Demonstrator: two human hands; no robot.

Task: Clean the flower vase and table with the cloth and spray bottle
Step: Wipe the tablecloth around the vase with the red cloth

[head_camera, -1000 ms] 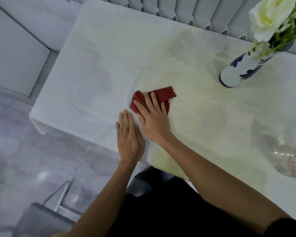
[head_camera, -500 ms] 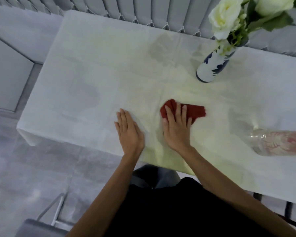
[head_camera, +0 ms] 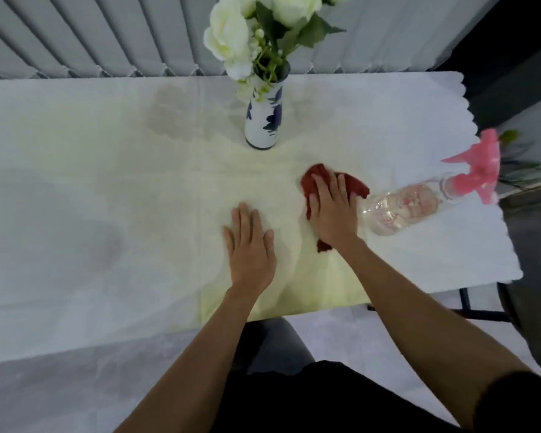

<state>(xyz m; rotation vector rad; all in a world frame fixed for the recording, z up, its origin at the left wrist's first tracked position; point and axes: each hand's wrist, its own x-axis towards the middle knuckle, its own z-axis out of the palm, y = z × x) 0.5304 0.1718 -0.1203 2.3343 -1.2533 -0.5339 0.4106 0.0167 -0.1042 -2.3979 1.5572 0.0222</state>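
A red cloth [head_camera: 356, 185] lies on the white-covered table [head_camera: 91, 198], pressed flat under my right hand [head_camera: 331, 210]. My left hand [head_camera: 250, 248] rests palm down on the tablecloth just to the left, fingers together, holding nothing. A white vase with blue markings [head_camera: 263, 120] stands upright behind the cloth, filled with white flowers [head_camera: 228, 35]. A clear spray bottle with a pink trigger head [head_camera: 419, 204] lies on its side to the right of the cloth, its base close to my right hand.
Grey vertical blinds [head_camera: 91, 35] run along the table's far edge. The tablecloth's scalloped right edge [head_camera: 512, 260] hangs near a dark chair frame [head_camera: 478, 310]. Damp patches mark the cloth behind and left of the vase. Grey floor lies below the near edge.
My right hand has slid the red cloth rightward across the table toward the spray bottle. My left hand stays flat on the table. The view has swung right, bringing the whole bottle into sight.
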